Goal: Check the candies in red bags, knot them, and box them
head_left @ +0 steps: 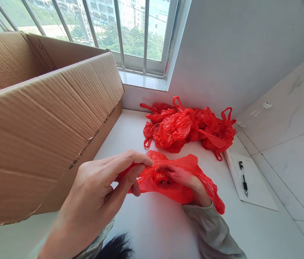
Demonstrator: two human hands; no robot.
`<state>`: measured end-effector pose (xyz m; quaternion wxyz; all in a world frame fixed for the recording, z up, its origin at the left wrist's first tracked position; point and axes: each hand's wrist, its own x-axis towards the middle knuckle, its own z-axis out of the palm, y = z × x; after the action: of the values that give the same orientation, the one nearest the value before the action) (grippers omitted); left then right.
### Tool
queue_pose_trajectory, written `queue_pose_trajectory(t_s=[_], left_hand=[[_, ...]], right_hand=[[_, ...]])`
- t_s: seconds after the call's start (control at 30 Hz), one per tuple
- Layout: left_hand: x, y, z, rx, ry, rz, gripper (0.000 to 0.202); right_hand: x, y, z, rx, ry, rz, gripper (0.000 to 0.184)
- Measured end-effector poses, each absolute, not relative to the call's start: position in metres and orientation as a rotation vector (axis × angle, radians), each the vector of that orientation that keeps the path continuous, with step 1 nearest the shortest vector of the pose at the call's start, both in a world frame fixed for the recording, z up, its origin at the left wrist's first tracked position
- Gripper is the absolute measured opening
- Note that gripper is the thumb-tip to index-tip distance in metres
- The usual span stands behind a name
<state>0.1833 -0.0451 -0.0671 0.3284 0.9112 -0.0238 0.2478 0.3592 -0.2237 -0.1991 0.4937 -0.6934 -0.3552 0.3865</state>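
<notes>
My left hand (pixel 109 190) pinches the rim of a thin red plastic bag (pixel 179 194) between thumb and fingers and holds its mouth apart. My right hand (pixel 180 176) reaches inside that bag up to the wrist. Its curled fingers rest on a small red packet (pixel 160 176) with yellow lettering; the thumb and the packet's lower part are hidden. Some dark spots show beside the packet, too unclear to name. Behind the bag lies a heap of crumpled red plastic bags (pixel 179 126) with looped handles.
A large open cardboard box (pixel 60 129) stands at the left on the white table (pixel 152 230). At the right lies a white notepad (pixel 258 189) with a black pen (pixel 245 185) and its cap (pixel 241 165). A barred window (pixel 133 36) and tiled wall (pixel 294 158) bound the table.
</notes>
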Motion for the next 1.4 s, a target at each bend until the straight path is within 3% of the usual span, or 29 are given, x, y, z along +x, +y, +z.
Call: queue_pose_trajectory(t_s=[0.3,0.5,0.87,1.07,1.4], left_hand=[[0.182,-0.046,-0.07,2.353,-0.081,0.612,0.019],[0.181,-0.047,-0.069,2.367,-0.063,0.611,0.017],[0.181,-0.047,-0.069,2.336,-0.067,0.639,0.017],[0.181,-0.045,-0.068,2.385,-0.072,0.619,0.017],[0.184,-0.045,-0.069,2.379,-0.073,0.627,0.018]], right_hand=[[0.356,-0.22,-0.185,-1.8,-0.941,0.924,0.024],[0.346,-0.21,-0.187,-1.9,-0.873,0.872,0.007],[0.344,-0.21,-0.184,-1.923,-0.722,0.822,0.014],[0.345,-0.209,-0.185,-1.919,-0.635,0.799,0.031],[0.353,-0.208,-0.191,-1.827,-0.473,0.901,0.022]])
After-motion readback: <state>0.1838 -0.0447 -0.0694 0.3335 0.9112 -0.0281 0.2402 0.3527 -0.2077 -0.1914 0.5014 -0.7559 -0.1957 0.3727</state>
